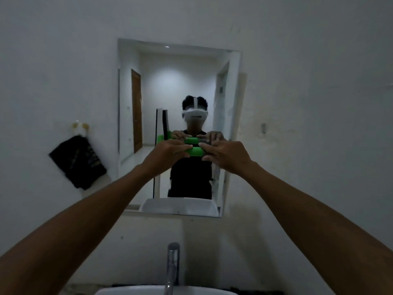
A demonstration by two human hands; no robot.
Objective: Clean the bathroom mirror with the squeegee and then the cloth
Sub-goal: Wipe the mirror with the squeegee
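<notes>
A rectangular mirror (176, 81) hangs on the white wall straight ahead. Both my hands hold a green-handled squeegee (195, 151) in front of its lower middle. My left hand (168, 152) grips the left part of the handle, near the blade end. My right hand (227, 154) pinches the grey right end of the handle. The squeegee's black blade (165, 124) stands upright just left of my hands, close to the glass. A dark cloth (78, 162) hangs from a hook on the wall, left of the mirror.
A white basin (165, 291) sits at the bottom edge with a chrome tap (172, 267) rising above it. A small fitting (263, 127) is on the wall right of the mirror. The mirror reflects a person with a headset, a doorway and a wooden door.
</notes>
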